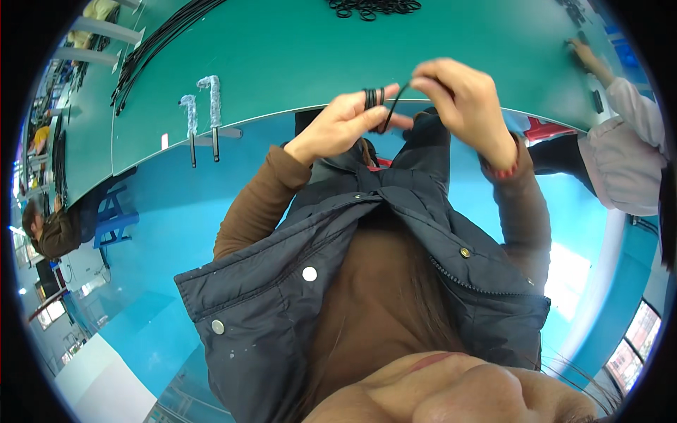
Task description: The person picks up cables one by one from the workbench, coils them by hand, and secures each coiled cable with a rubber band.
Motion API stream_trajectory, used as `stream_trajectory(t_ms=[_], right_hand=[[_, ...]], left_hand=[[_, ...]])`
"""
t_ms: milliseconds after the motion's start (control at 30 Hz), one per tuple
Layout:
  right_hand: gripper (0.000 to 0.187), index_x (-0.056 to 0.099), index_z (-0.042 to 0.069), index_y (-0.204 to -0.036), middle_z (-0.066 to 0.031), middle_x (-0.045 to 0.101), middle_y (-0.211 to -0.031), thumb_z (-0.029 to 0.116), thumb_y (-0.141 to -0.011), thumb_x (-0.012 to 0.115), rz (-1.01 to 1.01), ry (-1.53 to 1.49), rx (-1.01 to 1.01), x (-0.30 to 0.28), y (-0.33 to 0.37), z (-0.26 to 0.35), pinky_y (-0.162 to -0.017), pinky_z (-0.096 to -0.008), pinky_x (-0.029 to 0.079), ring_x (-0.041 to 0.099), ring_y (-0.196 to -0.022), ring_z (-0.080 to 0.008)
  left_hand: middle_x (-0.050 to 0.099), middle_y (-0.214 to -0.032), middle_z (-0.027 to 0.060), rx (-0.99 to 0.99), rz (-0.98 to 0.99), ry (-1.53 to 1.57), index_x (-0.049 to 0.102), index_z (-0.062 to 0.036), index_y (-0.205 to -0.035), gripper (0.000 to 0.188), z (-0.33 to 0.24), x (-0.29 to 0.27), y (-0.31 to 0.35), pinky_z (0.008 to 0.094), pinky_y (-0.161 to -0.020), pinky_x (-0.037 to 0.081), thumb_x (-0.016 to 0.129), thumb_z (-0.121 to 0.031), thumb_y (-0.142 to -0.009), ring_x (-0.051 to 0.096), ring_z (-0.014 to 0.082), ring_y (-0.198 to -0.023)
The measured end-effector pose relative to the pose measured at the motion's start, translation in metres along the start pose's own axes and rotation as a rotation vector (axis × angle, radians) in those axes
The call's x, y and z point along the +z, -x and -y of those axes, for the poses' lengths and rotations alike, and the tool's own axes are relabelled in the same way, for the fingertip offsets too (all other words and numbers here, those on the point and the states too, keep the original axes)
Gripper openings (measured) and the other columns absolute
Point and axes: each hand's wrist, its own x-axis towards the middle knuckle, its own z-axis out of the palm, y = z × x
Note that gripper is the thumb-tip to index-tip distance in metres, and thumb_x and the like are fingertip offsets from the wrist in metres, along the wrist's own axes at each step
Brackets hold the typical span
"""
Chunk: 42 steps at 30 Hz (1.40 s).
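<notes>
A thin black cable (370,101) is looped in several turns around the fingers of my left hand (335,125), just off the near edge of the green table (296,56). The thumb of that hand lies across toward the loops. A free length of the cable rises to the right from the loops. My right hand (465,99) pinches it between thumb and fingers, a little higher than the left hand. Slight blur covers the right fingertips.
Long black cables (151,60) lie at the far left, and small black coils (374,7) at the back. Two rods with wrapped hooked tops (211,92) stand at the table's edge. A blue stool (116,218) is left; a co-worker's arm (631,106) reaches over the table at right.
</notes>
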Motion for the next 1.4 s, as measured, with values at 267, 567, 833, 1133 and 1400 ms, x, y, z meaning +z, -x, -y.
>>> stream_trajectory(t_ms=[267, 567, 833, 1133, 1400], right_hand=[[0.017, 0.06, 0.0, -0.089, -0.0103, 0.055, -0.063, 0.016, -0.091, 0.056, 0.158, -0.53, 0.506, 0.07, 0.039, -0.02, -0.051, -0.0306, 0.041, 0.05, -0.053, -0.0193], [0.017, 0.055, 0.0, -0.101, -0.0152, 0.062, -0.075, 0.005, -0.085, 0.057, 0.519, 0.077, 0.307, 0.032, 0.07, 0.037, -0.056, -0.0379, 0.048, 0.062, -0.064, -0.0311], [0.019, 0.061, 0.006, -0.104, -0.0072, 0.064, -0.088, 0.009, -0.087, 0.053, -0.043, -0.111, 0.033, 0.034, 0.001, -0.022, -0.068, -0.0311, 0.049, 0.062, -0.077, -0.0217], [0.042, 0.047, 0.004, -0.132, -0.0017, 0.056, -0.078, 0.023, -0.096, 0.037, 0.322, -1.3, 0.457, 0.053, 0.004, -0.021, -0.073, -0.0241, 0.043, 0.053, -0.071, -0.0098], [0.048, 0.054, 0.002, -0.116, -0.0084, 0.064, -0.097, 0.035, -0.083, 0.062, 0.264, -1.081, 0.554, 0.077, 0.004, -0.011, -0.054, -0.0199, 0.043, 0.055, -0.071, -0.0084]], left_hand=[[0.066, -0.091, 0.0145, 0.122, -0.029, 0.432, 0.039, 0.0097, -0.13, 0.044, -0.013, -0.002, 0.011, 0.0364, -0.092, 0.046, 0.043, -0.02, -0.098, 0.062, 0.0261, -0.1], [0.059, -0.117, 0.021, 0.285, -0.468, 0.16, 0.038, 0.0073, -0.132, 0.042, -0.004, -0.018, -0.006, 0.0337, -0.094, 0.047, 0.045, -0.016, -0.098, 0.058, 0.0285, -0.111], [0.065, -0.107, 0.014, 0.134, -0.124, -0.022, 0.038, 0.0044, -0.136, 0.042, -0.003, 0.008, -0.002, 0.0284, -0.09, 0.045, 0.042, -0.014, -0.098, 0.059, 0.0167, -0.103], [0.061, -0.082, 0.0062, 0.27, -0.147, 0.1, 0.052, 0.0009, -0.112, 0.023, 0.006, 0.012, -0.004, 0.0341, -0.089, 0.046, 0.04, -0.015, -0.099, 0.061, 0.02, -0.096], [0.055, -0.082, 0.0037, 0.362, -0.143, -0.184, 0.055, 0.0008, -0.102, 0.023, 0.018, 0.014, -0.015, 0.0273, -0.069, 0.047, 0.041, -0.017, -0.1, 0.055, 0.0133, -0.077]])
